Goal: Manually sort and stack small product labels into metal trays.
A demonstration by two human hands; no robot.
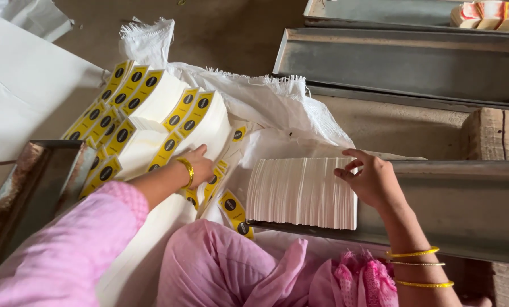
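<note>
left hand (pixel 199 165): reaches into the open white woven sack (pixel 277 99), fingers curled down onto the banded paper bundles (pixel 152 122). Looks like a grasp on one bundle edge, but fingertips are hidden, so can't confirm a firm hold. Gold bangle at the wrist.
right hand (pixel 371 179): fingers bent, pressing against the right end of the row of white sheets (pixel 303 192). Thumb and fingertips touch the last sheets, palm is off them. Holding the row upright rather than pinching it.
white sheets: thin cards standing on edge, packed tight, sitting at the left end of the near metal trough (pixel 465 207). Row ends at the right hand.
banded bundles: white stacks wrapped with yellow bands bearing dark round marks, fanned out in the sack, left of the sheet row. Several loose yellow bands (pixel 234 209) lie between the bundles and the trough.
sack: mouth frayed, spread open on the floor, just beside the trough's left end.
other troughs: second grey metal trough (pixel 402 65) behind, well apart from the hands. A third at the top edge holds a small pink and white stack (pixel 490 14).
left edge: rusty metal tray (pixel 32 182) beside the left arm, white sheet material (pixel 21 96) behind it.
clothing: pink sleeves and lap at the bottom of the view.
</note>
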